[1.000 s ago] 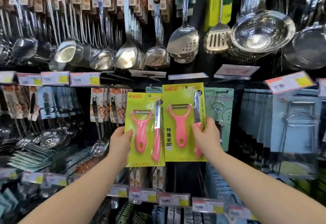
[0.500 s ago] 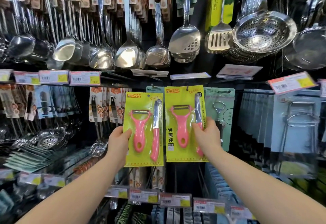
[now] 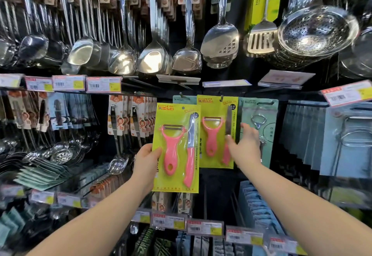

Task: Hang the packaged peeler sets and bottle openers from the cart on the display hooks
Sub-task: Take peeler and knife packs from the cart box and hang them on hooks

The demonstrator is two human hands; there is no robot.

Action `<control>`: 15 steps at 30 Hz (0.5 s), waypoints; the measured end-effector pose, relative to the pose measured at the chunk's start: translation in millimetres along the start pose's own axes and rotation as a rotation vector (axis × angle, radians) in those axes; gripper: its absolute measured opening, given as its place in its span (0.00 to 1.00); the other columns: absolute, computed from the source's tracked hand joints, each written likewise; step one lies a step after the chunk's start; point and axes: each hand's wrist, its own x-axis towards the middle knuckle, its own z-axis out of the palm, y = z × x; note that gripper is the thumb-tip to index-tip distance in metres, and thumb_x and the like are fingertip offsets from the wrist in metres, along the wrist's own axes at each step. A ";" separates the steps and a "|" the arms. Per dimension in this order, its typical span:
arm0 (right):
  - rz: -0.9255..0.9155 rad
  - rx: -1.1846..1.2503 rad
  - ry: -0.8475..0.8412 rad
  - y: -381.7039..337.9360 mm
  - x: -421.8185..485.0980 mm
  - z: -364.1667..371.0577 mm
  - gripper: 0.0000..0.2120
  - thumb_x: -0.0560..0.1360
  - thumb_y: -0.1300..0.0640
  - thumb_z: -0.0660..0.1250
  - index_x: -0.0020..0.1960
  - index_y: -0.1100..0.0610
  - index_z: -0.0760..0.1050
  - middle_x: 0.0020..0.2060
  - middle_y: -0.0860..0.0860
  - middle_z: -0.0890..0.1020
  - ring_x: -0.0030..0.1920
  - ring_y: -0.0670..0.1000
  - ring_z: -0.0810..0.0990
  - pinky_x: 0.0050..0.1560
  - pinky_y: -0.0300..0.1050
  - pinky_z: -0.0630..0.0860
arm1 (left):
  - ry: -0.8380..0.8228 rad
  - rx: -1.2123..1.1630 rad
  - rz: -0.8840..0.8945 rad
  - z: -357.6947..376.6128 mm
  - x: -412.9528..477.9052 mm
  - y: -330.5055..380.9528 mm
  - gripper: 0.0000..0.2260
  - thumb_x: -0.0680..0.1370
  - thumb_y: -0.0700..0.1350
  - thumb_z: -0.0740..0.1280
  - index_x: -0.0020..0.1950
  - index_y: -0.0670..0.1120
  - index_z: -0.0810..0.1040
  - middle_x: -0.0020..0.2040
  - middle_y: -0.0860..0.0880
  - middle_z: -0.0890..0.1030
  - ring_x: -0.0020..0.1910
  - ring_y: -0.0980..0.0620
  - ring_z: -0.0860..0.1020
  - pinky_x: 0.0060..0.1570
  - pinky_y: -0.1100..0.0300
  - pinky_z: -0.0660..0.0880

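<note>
One peeler set (image 3: 218, 132) hangs on its display hook (image 3: 221, 98); right hand (image 3: 244, 148) open beside it, fingers spread. Left hand (image 3: 148, 160) clamps second peeler set (image 3: 177, 149), unhung. Cart unseen; remaining stock unknown.

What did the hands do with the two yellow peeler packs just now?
The right hand opened and let go of the right peeler pack, which now hangs further back on a hook. The left peeler pack came nearer the camera. The left hand kept its grip; the shelves look unchanged.
</note>
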 end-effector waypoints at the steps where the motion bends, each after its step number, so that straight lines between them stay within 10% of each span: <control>1: -0.050 0.035 -0.027 -1.8 -3.7 -1.2 0.23 0.75 0.51 0.64 0.68 0.56 0.66 0.63 0.54 0.70 0.62 0.55 0.71 0.59 0.51 0.70 | -0.020 -0.010 -0.008 4.3 -1.3 -1.1 0.04 0.78 0.39 0.62 0.48 0.40 0.76 0.45 0.40 0.78 0.42 0.44 0.77 0.48 0.44 0.75; 5: -0.006 0.354 -0.378 -14.7 -26.4 -5.3 0.20 0.76 0.47 0.63 0.64 0.56 0.71 0.55 0.53 0.79 0.50 0.48 0.78 0.54 0.47 0.76 | -0.097 -0.035 -0.027 30.5 -7.3 -1.9 0.04 0.78 0.40 0.62 0.48 0.41 0.76 0.48 0.38 0.79 0.48 0.41 0.78 0.56 0.35 0.73; 8: -0.045 0.400 -0.312 -12.4 -35.2 -8.2 0.13 0.76 0.48 0.64 0.51 0.58 0.73 0.45 0.58 0.81 0.44 0.55 0.79 0.48 0.47 0.77 | -0.139 -0.055 -0.008 54.5 -12.1 0.9 0.04 0.78 0.40 0.63 0.47 0.43 0.77 0.50 0.38 0.80 0.49 0.41 0.78 0.56 0.37 0.73; 10: -0.065 0.417 -0.217 -7.8 -35.8 -12.2 0.06 0.76 0.51 0.64 0.41 0.49 0.70 0.33 0.47 0.76 0.34 0.40 0.75 0.33 0.30 0.70 | -0.155 -0.079 0.010 67.5 -14.5 2.7 0.04 0.78 0.39 0.62 0.47 0.44 0.77 0.49 0.40 0.80 0.48 0.43 0.78 0.55 0.41 0.74; 15: -0.099 0.376 -0.094 -3.2 -27.0 -24.5 0.15 0.77 0.54 0.63 0.37 0.43 0.62 0.29 0.40 0.66 0.28 0.31 0.71 0.29 0.26 0.67 | -0.215 -0.114 0.021 87.4 -15.3 8.2 0.03 0.79 0.41 0.62 0.47 0.45 0.75 0.44 0.44 0.79 0.47 0.44 0.77 0.52 0.45 0.74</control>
